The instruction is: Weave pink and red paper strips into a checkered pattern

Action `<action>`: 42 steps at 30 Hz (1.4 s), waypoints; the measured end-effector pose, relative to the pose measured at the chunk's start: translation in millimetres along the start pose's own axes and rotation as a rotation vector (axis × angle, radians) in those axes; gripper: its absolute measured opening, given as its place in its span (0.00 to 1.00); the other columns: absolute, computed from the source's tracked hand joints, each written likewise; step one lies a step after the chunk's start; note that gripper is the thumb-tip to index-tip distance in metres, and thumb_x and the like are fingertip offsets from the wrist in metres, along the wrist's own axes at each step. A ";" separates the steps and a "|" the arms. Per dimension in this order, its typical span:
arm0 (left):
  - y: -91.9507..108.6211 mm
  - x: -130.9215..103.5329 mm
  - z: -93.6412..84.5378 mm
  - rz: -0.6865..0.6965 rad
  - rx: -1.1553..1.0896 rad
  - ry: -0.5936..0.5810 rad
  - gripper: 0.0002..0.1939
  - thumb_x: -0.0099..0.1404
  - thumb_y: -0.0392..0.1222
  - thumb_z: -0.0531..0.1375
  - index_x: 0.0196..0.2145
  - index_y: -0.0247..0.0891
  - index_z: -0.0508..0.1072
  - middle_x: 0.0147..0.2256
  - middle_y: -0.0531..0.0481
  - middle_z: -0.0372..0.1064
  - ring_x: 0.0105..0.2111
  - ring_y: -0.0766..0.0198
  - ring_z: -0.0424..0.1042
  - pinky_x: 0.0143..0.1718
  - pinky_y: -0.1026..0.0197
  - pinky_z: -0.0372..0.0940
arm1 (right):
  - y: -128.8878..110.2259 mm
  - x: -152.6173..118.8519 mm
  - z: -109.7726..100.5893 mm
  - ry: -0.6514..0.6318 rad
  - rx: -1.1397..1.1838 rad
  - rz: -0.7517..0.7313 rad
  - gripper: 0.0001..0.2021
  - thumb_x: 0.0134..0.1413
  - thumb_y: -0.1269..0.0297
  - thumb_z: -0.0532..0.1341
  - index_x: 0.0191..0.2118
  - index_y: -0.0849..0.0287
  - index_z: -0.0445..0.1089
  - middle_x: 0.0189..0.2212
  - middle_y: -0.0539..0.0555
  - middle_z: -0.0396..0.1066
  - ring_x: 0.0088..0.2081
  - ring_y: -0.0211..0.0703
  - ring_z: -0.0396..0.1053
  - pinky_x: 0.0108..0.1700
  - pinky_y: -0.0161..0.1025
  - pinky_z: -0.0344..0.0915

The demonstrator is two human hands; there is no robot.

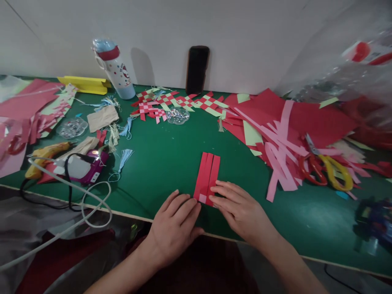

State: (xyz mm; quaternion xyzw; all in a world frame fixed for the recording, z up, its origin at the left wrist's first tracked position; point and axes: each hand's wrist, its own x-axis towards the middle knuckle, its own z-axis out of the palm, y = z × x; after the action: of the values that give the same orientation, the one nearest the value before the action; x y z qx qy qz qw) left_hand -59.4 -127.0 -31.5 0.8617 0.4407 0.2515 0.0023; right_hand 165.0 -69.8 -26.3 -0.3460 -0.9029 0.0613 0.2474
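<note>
Red paper strips (206,175) lie side by side on the green table, near its front edge, with a small pink square (202,198) showing at their lower end. My left hand (177,222) rests palm down at the lower left corner of the strips, fingers spread a little, holding nothing. At the right edge of the strips is my right hand (240,208), its fingertips on the paper and its thumb partly hidden beneath the fingers. The fingers of this hand are stretched out.
Red and pink paper (284,163) piles up at the right, with scissors (312,151) on it. A phone (197,69) and a bottle (114,71) stand at the back. Woven pieces (186,101) and a bead dish (177,116) lie before them. Cables (70,183) cross the left side.
</note>
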 end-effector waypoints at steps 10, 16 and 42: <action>1.8 8.2 6.1 0.031 0.013 -0.053 0.24 0.72 0.54 0.51 0.53 0.32 0.70 0.49 0.45 0.72 0.52 0.55 0.67 0.63 0.49 0.55 | -0.6 1.1 -0.3 0.010 0.024 0.016 0.12 0.61 0.73 0.56 0.41 0.58 0.77 0.44 0.56 0.77 0.52 0.50 0.71 0.52 0.51 0.71; 7.3 7.5 19.2 0.071 0.030 -0.071 0.30 0.69 0.62 0.49 0.54 0.34 0.70 0.50 0.46 0.72 0.53 0.57 0.67 0.63 0.52 0.55 | -1.2 1.6 -1.9 -0.002 0.016 0.016 0.13 0.62 0.73 0.55 0.40 0.57 0.77 0.44 0.56 0.77 0.52 0.48 0.71 0.52 0.49 0.71; 5.6 9.2 16.6 0.057 -0.034 -0.071 0.26 0.71 0.57 0.51 0.55 0.35 0.69 0.51 0.47 0.71 0.53 0.57 0.66 0.63 0.53 0.53 | 26.3 10.2 -6.6 -0.170 -0.283 0.040 0.21 0.59 0.77 0.50 0.55 0.65 0.70 0.57 0.60 0.69 0.62 0.53 0.60 0.60 0.54 0.63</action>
State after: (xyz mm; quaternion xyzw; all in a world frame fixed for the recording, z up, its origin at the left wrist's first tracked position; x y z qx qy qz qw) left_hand -43.5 -119.7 -40.7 0.8820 0.4115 0.2282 0.0256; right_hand 177.3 -43.7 -23.8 -0.3890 -0.9131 -0.0324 0.1176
